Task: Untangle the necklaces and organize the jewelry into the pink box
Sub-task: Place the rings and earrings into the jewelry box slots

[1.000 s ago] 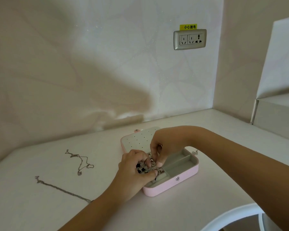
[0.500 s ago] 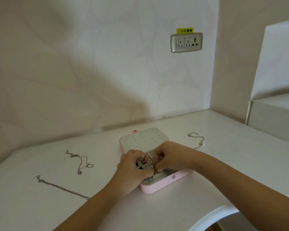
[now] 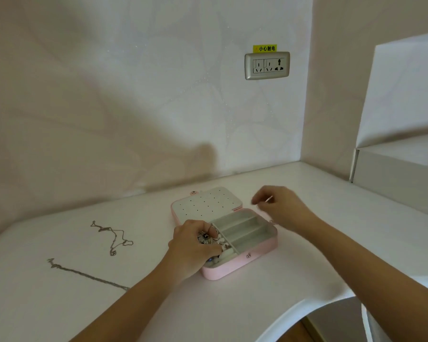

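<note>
The left hand [image 3: 193, 248] is curled down into the near-left compartment of the pink box [image 3: 245, 261], fingers and thumb closed around a tangle of jewelry [image 3: 211, 239] packed there: small charms and links, too jumbled to count. The right hand [image 3: 282, 206] hovers just past the box's far-right corner, thumb and forefinger pinched on a thin strand [image 3: 269, 199]. The strand is blurred, but it is probably part of a necklace, since a bit of chain [image 3: 272, 221] shows under that wrist, right beside the box wall. The step in hand looks like gathering: one hand steadies the clump already in the box while the other fetches the next chain. The next move calls for lifting that chain clear without snagging it, then laying it in one of the long grey channels [image 3: 242, 229] between the two hands, apart from the clump, which looks unsorted. The count: two hands, one box, and one open lid [image 3: 205, 204] with a dotted earring panel beyond the left hand. Two loose necklaces lie well to the left of the left hand, a crumpled necklace [image 3: 114, 236] and a straightened necklace [image 3: 84, 275] nearer the forearm. On the wall above the right hand there is one wall socket [image 3: 266, 65].
</note>
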